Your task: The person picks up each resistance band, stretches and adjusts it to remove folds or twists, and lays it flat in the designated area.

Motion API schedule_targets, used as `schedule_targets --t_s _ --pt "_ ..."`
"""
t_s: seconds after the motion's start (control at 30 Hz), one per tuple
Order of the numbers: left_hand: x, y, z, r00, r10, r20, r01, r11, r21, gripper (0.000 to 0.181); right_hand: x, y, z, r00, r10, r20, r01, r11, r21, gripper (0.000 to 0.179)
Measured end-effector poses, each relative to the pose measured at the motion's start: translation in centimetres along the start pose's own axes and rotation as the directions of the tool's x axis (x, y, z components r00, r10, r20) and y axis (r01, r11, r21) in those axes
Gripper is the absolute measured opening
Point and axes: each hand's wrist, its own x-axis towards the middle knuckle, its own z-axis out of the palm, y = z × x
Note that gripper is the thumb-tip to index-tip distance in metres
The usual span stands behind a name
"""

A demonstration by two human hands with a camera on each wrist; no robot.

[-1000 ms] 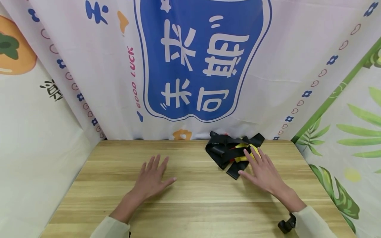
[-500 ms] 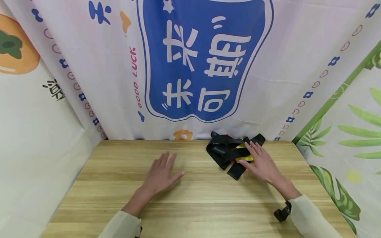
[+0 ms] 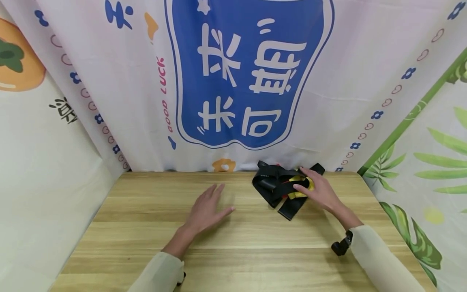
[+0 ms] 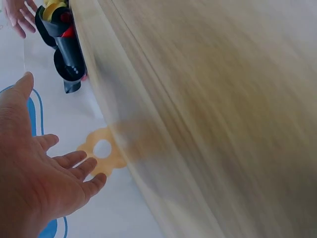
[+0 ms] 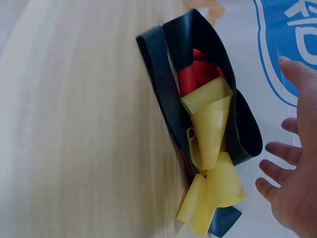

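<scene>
A loose heap of flat stretch bands lies at the back right of the table, seen in the head and right wrist views. The black band (image 3: 268, 184) loops around its outside. Folds of a yellow band (image 5: 210, 129) and a red band (image 5: 188, 79) show in the middle. My right hand (image 3: 321, 194) reaches over the heap's right side, thumb and fingers spread; in the right wrist view a gap shows between fingertips and bands. Left of the heap, my left hand (image 3: 205, 211) hovers above the wood, fingers extended, holding nothing.
The wooden table (image 3: 255, 255) ends at a printed cloth (image 3: 365, 61) hanging behind it. Patterned cloths also hang to the left and right. A small black device (image 3: 341, 245) is strapped at my right wrist.
My left hand has shifted right and slightly forward. The right hand has moved forward over the bands, its fingers drawing closer around the yellow part. The bands look unmoved.
</scene>
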Motion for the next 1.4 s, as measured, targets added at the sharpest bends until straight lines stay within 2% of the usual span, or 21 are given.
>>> schedule_targets --t_s 0.17,0.3,0.43,0.67,0.83,1.03,1.27,1.4 --pt "0.5 0.5 0.2 1.000 -0.019 0.003 0.019 0.994 -0.111 0.091 1.1 0.2 -0.3 1.000 0.002 0.011 -0.003 0.995 0.097 0.080" --pt "1.0 1.2 0.3 1.000 -0.031 0.003 0.031 0.974 -0.224 0.092 1.8 0.8 -0.3 1.000 0.018 0.022 -0.022 0.981 0.191 0.076" --pt "1.5 1.7 0.9 0.999 -0.035 -0.007 0.032 0.957 -0.289 0.090 2.6 1.2 -0.5 0.999 0.027 0.034 -0.035 0.963 0.267 0.072" --pt "2.6 2.5 1.9 0.998 -0.055 0.021 0.059 0.917 -0.395 0.088 3.9 1.3 -0.7 0.998 0.015 0.068 -0.033 0.961 0.275 0.073" --pt "3.2 3.3 2.7 0.999 -0.035 0.028 0.044 0.893 -0.447 0.087 4.6 1.3 -0.6 0.997 0.011 0.080 -0.034 0.956 0.292 0.071" --pt "3.6 4.7 3.5 0.999 -0.019 0.038 0.036 0.847 -0.530 0.083 5.5 1.4 -0.3 0.993 0.015 0.115 -0.050 0.950 0.308 0.069" --pt "4.2 6.2 4.7 1.000 0.003 0.025 0.013 0.779 -0.627 0.075 6.9 1.5 -0.2 0.988 0.009 0.152 -0.054 0.952 0.300 0.067" --pt "4.5 7.1 5.1 0.999 -0.010 0.040 0.034 0.744 -0.667 0.071 7.5 1.4 0.0 0.985 0.001 0.172 -0.054 0.951 0.304 0.067"
